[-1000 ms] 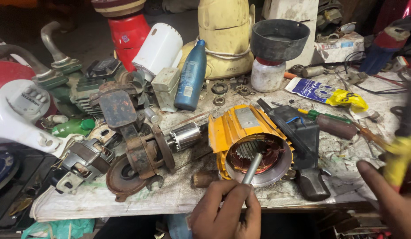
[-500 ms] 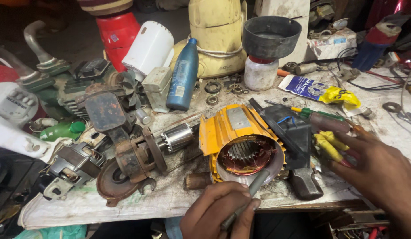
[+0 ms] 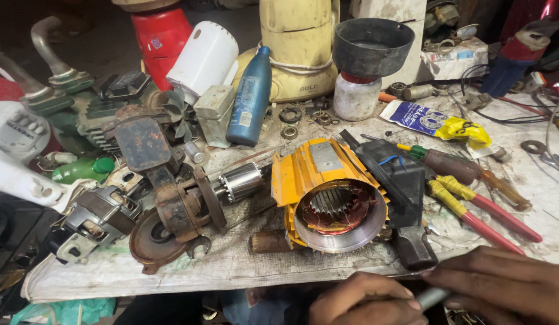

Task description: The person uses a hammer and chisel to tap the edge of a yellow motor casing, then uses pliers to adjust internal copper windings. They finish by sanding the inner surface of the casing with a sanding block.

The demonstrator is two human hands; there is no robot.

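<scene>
At the bench's near edge the left hand [image 3: 363, 301] and right hand [image 3: 502, 283] meet over a small grey rod [image 3: 433, 297]; the right fingers curl together and pinch one end, the left fingers are folded around the other; just beyond them the yellow motor housing [image 3: 327, 192] lies on its side, open end facing the near edge; red-handled pliers [image 3: 478, 210] lie to its right; a rusty rotor [image 3: 183, 210] lies to its left.

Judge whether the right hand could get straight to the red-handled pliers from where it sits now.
Probably yes. The right hand sits at the table's near edge, just below the red-handled pliers, with only bare table between them, though its fingers seem to pinch a small grey tool.
</scene>
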